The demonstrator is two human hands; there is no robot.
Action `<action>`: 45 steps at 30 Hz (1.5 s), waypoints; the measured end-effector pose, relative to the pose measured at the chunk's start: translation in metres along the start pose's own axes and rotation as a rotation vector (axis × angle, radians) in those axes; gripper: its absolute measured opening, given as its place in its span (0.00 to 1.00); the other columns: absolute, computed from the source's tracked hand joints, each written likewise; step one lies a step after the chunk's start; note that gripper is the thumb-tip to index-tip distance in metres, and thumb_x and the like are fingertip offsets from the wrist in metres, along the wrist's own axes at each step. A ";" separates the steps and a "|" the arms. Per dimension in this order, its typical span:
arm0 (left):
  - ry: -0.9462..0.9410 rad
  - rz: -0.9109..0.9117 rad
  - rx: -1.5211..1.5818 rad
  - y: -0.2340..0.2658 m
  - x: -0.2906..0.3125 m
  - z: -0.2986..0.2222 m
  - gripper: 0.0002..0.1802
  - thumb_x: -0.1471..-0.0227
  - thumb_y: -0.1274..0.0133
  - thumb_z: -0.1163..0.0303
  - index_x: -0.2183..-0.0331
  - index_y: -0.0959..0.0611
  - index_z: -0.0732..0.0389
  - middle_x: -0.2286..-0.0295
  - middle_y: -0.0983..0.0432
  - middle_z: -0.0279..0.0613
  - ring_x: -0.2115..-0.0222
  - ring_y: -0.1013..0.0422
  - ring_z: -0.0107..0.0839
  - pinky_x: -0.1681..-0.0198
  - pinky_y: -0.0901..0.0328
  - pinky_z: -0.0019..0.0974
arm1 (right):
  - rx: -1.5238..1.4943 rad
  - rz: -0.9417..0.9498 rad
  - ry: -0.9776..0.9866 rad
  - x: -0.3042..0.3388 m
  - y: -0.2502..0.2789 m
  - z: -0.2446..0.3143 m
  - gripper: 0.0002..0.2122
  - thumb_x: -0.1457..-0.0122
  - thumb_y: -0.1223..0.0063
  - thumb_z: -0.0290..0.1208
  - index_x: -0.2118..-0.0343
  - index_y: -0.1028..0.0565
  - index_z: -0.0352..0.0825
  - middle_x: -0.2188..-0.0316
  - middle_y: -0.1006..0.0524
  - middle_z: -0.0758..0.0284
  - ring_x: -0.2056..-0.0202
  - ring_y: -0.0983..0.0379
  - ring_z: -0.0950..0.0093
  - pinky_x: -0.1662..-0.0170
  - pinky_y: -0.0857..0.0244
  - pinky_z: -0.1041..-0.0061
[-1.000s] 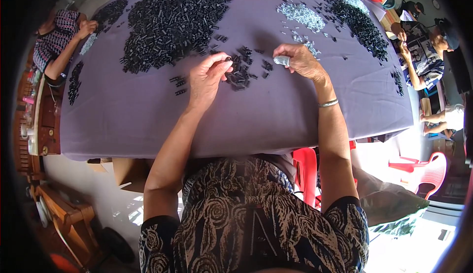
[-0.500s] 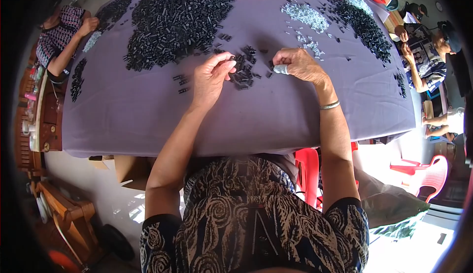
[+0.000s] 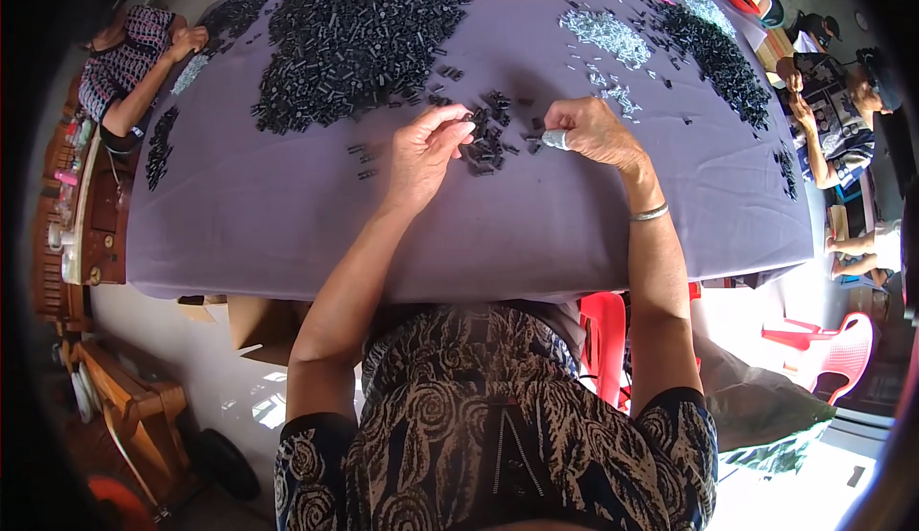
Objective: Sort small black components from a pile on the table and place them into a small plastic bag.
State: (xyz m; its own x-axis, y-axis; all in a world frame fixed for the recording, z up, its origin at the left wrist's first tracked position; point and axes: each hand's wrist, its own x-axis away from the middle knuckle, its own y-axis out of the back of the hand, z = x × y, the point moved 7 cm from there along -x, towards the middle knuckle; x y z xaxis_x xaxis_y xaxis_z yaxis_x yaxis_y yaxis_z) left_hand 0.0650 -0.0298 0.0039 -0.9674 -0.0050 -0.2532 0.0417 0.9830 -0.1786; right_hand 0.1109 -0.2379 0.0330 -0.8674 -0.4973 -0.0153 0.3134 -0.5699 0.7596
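My left hand (image 3: pixel 426 158) is closed, thumb and forefinger pinched on a small black cylindrical piece (image 3: pixel 469 116) that shows only in part. Right beside those fingertips lies a loose cluster of small black pieces (image 3: pixel 488 153). On the cluster's other side, my right hand (image 3: pixel 598 134) is closed with its fingers curled in, and a whitish cover wraps its thumb. Whatever those fingers hold is hidden. Left of my left wrist, several black pieces (image 3: pixel 364 159) lie in a small group.
A large black heap of pieces (image 3: pixel 359 47) covers the far left of the purple-grey cloth (image 3: pixel 517 234). Clear, whitish small parts (image 3: pixel 608 35) and another black heap (image 3: pixel 713 62) lie far right. People sit at the left (image 3: pixel 124 67) and right (image 3: pixel 842 110). Red chairs (image 3: pixel 603 339) stand below.
The whole view has shifted slightly, so table and hands sit a little further right. Both hands keep nearly the same place and closed pose over the cloth.
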 end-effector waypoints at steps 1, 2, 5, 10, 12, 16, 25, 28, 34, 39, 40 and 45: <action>-0.001 -0.002 -0.001 -0.001 0.000 -0.001 0.10 0.51 0.46 0.79 0.63 0.21 0.65 0.69 0.26 0.36 0.74 0.30 0.22 0.75 0.37 0.22 | -0.148 0.017 -0.039 0.000 0.001 -0.005 0.02 0.54 0.45 0.23 0.76 0.27 0.31 0.82 0.30 0.72 0.81 0.36 0.85 0.78 0.41 0.82; 0.002 0.005 -0.022 -0.002 0.000 -0.001 0.10 0.51 0.46 0.79 0.63 0.21 0.65 0.69 0.26 0.36 0.74 0.30 0.21 0.75 0.37 0.23 | -0.297 0.036 -0.077 0.000 0.000 -0.009 0.02 0.53 0.46 0.22 0.76 0.27 0.32 0.82 0.30 0.74 0.82 0.37 0.86 0.80 0.42 0.84; -0.005 0.029 -0.043 -0.004 0.001 -0.001 0.08 0.51 0.46 0.77 0.65 0.20 0.63 0.70 0.27 0.34 0.74 0.30 0.20 0.75 0.37 0.23 | -0.630 -0.044 -0.040 -0.003 -0.001 0.001 0.01 0.49 0.47 0.22 0.73 0.27 0.34 0.81 0.30 0.76 0.81 0.37 0.89 0.80 0.42 0.88; 0.013 0.069 -0.080 -0.009 0.003 0.000 0.07 0.51 0.46 0.74 0.65 0.20 0.62 0.72 0.27 0.32 0.73 0.30 0.19 0.74 0.37 0.23 | -0.875 -0.073 0.076 -0.009 -0.018 0.023 0.06 0.46 0.50 0.22 0.65 0.26 0.34 0.75 0.25 0.71 0.78 0.32 0.86 0.76 0.37 0.86; 0.009 0.081 -0.077 -0.013 0.003 -0.001 0.08 0.51 0.47 0.78 0.65 0.21 0.65 0.73 0.27 0.34 0.74 0.31 0.20 0.75 0.37 0.23 | -0.857 -0.075 0.130 -0.010 -0.024 0.033 0.07 0.46 0.50 0.21 0.64 0.26 0.34 0.74 0.25 0.71 0.78 0.32 0.85 0.74 0.36 0.85; 0.007 0.083 -0.063 -0.013 0.005 0.000 0.08 0.51 0.46 0.78 0.65 0.21 0.65 0.73 0.27 0.34 0.74 0.31 0.20 0.75 0.36 0.24 | -0.883 -0.020 0.157 -0.011 -0.036 0.045 0.07 0.46 0.54 0.16 0.66 0.26 0.32 0.73 0.27 0.73 0.73 0.33 0.86 0.72 0.36 0.85; -0.025 0.111 -0.125 -0.015 0.006 0.000 0.09 0.51 0.46 0.77 0.64 0.21 0.66 0.72 0.29 0.36 0.75 0.32 0.21 0.75 0.37 0.24 | -0.747 -0.051 0.210 -0.012 -0.040 0.047 0.03 0.45 0.51 0.20 0.68 0.27 0.31 0.75 0.29 0.76 0.74 0.36 0.87 0.70 0.38 0.85; -0.006 0.111 -0.143 -0.016 0.006 0.001 0.09 0.51 0.46 0.77 0.64 0.21 0.65 0.72 0.29 0.36 0.75 0.32 0.21 0.75 0.37 0.24 | -0.659 -0.067 0.214 -0.010 -0.038 0.049 0.03 0.45 0.50 0.21 0.68 0.27 0.31 0.76 0.29 0.75 0.73 0.36 0.86 0.69 0.38 0.84; 0.041 0.139 -0.097 -0.016 0.005 0.003 0.10 0.51 0.46 0.78 0.63 0.21 0.66 0.74 0.29 0.35 0.77 0.33 0.21 0.74 0.37 0.24 | -0.551 -0.083 0.293 -0.006 -0.030 0.057 0.04 0.47 0.49 0.20 0.68 0.28 0.32 0.74 0.28 0.72 0.71 0.34 0.84 0.67 0.38 0.82; 0.177 0.260 0.017 -0.020 0.006 0.006 0.10 0.49 0.48 0.75 0.62 0.22 0.68 0.76 0.28 0.36 0.78 0.33 0.22 0.72 0.36 0.26 | -0.428 -0.112 0.358 0.000 -0.022 0.067 0.05 0.49 0.49 0.19 0.68 0.28 0.32 0.74 0.27 0.70 0.71 0.32 0.81 0.67 0.37 0.81; 0.178 0.259 0.018 -0.020 0.006 0.004 0.10 0.49 0.48 0.75 0.62 0.22 0.68 0.76 0.28 0.36 0.78 0.33 0.22 0.72 0.36 0.26 | -0.380 -0.120 0.392 0.001 -0.021 0.069 0.06 0.49 0.49 0.18 0.68 0.28 0.32 0.73 0.27 0.69 0.72 0.31 0.79 0.67 0.37 0.80; 0.291 0.295 0.101 -0.021 0.013 0.004 0.10 0.49 0.47 0.74 0.64 0.22 0.68 0.76 0.28 0.36 0.77 0.33 0.23 0.71 0.35 0.28 | -0.210 -0.132 0.464 0.006 -0.023 0.080 0.08 0.51 0.48 0.17 0.68 0.27 0.33 0.73 0.26 0.67 0.72 0.29 0.74 0.68 0.35 0.78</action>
State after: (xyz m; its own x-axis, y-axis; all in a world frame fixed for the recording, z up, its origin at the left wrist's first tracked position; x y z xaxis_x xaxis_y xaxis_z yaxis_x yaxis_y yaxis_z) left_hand 0.0527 -0.0515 0.0011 -0.9399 0.3401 -0.0313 0.3377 0.9117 -0.2341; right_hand 0.0672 -0.1752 0.0674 -0.6572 -0.6226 -0.4248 0.3251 -0.7427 0.5854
